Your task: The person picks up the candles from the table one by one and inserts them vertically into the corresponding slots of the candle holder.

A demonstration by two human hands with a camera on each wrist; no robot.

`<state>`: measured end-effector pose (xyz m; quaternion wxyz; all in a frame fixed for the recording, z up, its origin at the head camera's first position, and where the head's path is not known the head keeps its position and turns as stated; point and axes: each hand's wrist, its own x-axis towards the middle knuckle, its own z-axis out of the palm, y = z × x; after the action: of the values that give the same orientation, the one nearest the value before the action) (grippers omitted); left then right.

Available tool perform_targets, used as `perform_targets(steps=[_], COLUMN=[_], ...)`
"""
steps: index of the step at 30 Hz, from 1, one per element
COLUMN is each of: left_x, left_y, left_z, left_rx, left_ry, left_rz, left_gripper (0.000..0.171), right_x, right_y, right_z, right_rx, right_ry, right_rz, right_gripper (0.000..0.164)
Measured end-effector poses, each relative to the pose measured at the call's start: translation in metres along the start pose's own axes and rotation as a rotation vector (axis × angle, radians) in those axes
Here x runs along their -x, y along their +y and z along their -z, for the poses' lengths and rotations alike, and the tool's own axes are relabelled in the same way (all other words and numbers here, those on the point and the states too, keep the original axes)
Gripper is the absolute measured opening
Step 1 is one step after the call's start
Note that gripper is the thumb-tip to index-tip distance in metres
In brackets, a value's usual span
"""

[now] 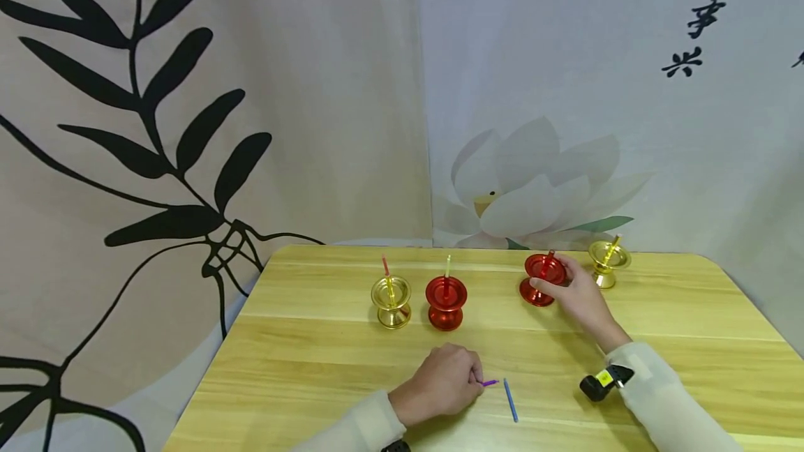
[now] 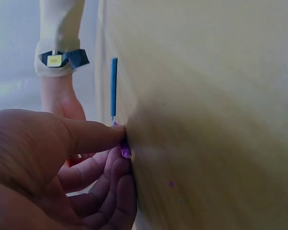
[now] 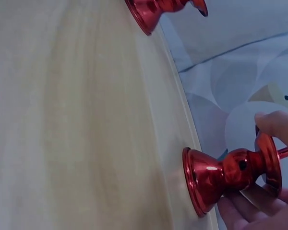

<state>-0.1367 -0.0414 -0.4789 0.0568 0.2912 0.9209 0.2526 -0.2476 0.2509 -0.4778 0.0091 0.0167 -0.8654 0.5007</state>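
Note:
My left hand pinches a thin purple candle between thumb and fingers, low over the table. In the left wrist view most of that purple candle is covered by the fingertips. Just right of it lies a thin blue candle. Farther back, my right hand grips a shiny red candle holder by its dish, where a red stick stands. The right wrist view has the thumb at the dish rim and fingers beneath, with the holder's flared base at the table.
A gold holder with a pink-and-yellow stick and a red holder with a pale yellow-topped one stand left of centre. Another gold holder is behind my right hand. The wooden table ends against a printed curtain.

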Motion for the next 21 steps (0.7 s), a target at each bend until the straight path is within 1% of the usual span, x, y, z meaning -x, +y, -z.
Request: perform_targets(steps=[3, 8, 10, 12, 14, 16, 18, 21], left_x=[-0.001, -0.002, -0.002, -0.003, -0.004, -0.006, -0.009, -0.015], left_y=[0.000, 0.003, 0.003, 0.004, 0.003, 0.002, 0.001, -0.001], left_z=[0.001, 0.002, 0.002, 0.001, 0.001, 0.001, 0.001, 0.001], left_rx=[-0.047, -0.120, -0.127, -0.135, -0.132, -0.122, -0.086, 0.003], left_ry=[-0.012, -0.079, -0.106, -0.111, -0.104, -0.083, -0.049, 0.011], left_rz=[-0.003, 0.031, 0.039, 0.037, 0.020, -0.007, -0.030, -0.062], left_gripper=[0.013, 0.012, 0.012, 0.011, 0.009, 0.007, 0.005, 0.004], right_x=[0.004, 0.009, 0.011, 0.012, 0.014, 0.016, 0.018, 0.020], right_y=[-0.001, -0.001, -0.002, -0.003, -0.005, -0.006, -0.007, -0.008], right_z=[-0.001, -0.006, -0.008, -0.009, -0.011, -0.013, -0.014, -0.017], right_rx=[0.013, 0.011, 0.009, 0.014, 0.019, 0.019, 0.017, 0.006], right_ry=[-0.007, -0.012, -0.011, -0.009, -0.011, -0.017, -0.024, -0.030], right_rz=[0.008, 0.015, 0.025, 0.041, 0.053, 0.058, 0.060, 0.070], right_gripper=[0.096, 0.095, 0.094, 0.091, 0.090, 0.089, 0.088, 0.087])
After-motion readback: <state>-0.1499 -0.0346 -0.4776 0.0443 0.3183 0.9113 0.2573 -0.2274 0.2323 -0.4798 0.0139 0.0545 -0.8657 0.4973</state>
